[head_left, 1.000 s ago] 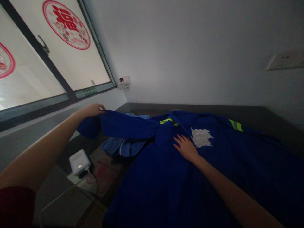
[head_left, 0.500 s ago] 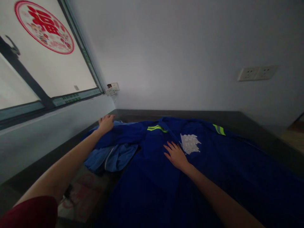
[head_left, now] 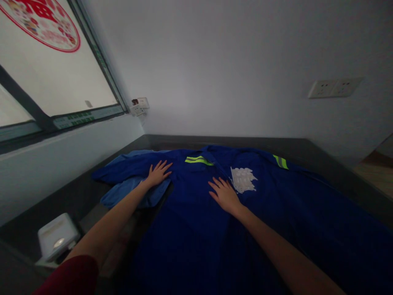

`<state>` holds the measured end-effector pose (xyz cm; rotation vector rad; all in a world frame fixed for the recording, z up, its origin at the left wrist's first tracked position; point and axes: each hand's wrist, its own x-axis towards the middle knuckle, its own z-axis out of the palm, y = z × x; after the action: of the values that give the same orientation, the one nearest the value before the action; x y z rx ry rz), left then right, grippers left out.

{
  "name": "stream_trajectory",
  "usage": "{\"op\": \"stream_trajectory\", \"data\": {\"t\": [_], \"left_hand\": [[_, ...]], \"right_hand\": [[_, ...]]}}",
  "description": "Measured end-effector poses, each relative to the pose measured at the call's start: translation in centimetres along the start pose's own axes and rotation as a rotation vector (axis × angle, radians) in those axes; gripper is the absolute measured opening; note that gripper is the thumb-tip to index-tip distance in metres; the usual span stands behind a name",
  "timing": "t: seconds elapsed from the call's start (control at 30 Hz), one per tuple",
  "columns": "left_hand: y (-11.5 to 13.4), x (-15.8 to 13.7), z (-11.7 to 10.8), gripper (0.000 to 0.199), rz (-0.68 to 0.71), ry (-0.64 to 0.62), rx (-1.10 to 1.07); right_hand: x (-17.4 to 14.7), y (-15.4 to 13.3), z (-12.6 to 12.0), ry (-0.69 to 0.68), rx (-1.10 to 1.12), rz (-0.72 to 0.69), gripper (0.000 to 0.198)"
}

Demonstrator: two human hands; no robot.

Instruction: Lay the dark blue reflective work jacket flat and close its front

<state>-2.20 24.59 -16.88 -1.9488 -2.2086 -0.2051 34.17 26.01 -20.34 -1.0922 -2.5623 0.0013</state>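
A dark blue work jacket (head_left: 196, 213) with yellow-green reflective strips lies spread over a dark tabletop. A white patch (head_left: 243, 179) shows on its right chest area. My left hand (head_left: 158, 173) rests with fingers spread on the jacket's left sleeve, close to the shoulder. On the jacket's middle, just left of the white patch, my right hand (head_left: 225, 195) lies flat, its fingers apart. Lighter blue cloth (head_left: 123, 196) sticks out from under the left sleeve, partly covered by my left forearm.
A white box-like object (head_left: 58, 235) sits at the lower left beside my left forearm. The dark tabletop (head_left: 276, 143) reaches the wall behind. Wall sockets (head_left: 334, 87) are at the right, with more sockets (head_left: 139, 105) in the corner by the window (head_left: 82, 82).
My left hand has moved right along the sleeve, from its outer part toward the shoulder. My right hand stays on the jacket's middle. The white box-like object has come into view.
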Motion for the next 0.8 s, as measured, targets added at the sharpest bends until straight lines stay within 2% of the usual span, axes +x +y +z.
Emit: {"op": "stream_trajectory", "data": {"t": [0.13, 0.27, 0.37, 0.5, 0.63, 0.8], "left_hand": [[-1.9, 1.0, 0.2, 0.054, 0.081, 0.025, -0.004], [-2.2, 0.9, 0.5, 0.051, 0.104, 0.069, 0.017], [-0.9, -0.1, 0.4, 0.050, 0.100, 0.167, 0.028], [2.2, -2.3, -0.4, 0.052, 0.118, 0.300, -0.040], [5.0, -5.4, -2.2, 0.043, 0.152, 0.221, -0.202], [6.7, -10.0, -4.8, 0.033, 0.304, 0.106, -0.313]], "right_hand": [[0.1, 0.0, 0.0, -0.004, 0.011, -0.036, 0.048], [0.1, 0.0, 0.0, -0.001, 0.022, -0.034, 0.047], [0.1, 0.1, 0.1, 0.023, 0.031, -0.038, 0.047], [0.1, 0.2, 0.2, 0.064, 0.030, -0.060, 0.044], [0.3, -0.4, -0.5, 0.119, 0.036, -0.172, 0.037], [0.5, -1.5, -2.4, 0.134, 0.103, -0.254, 0.026]]}}
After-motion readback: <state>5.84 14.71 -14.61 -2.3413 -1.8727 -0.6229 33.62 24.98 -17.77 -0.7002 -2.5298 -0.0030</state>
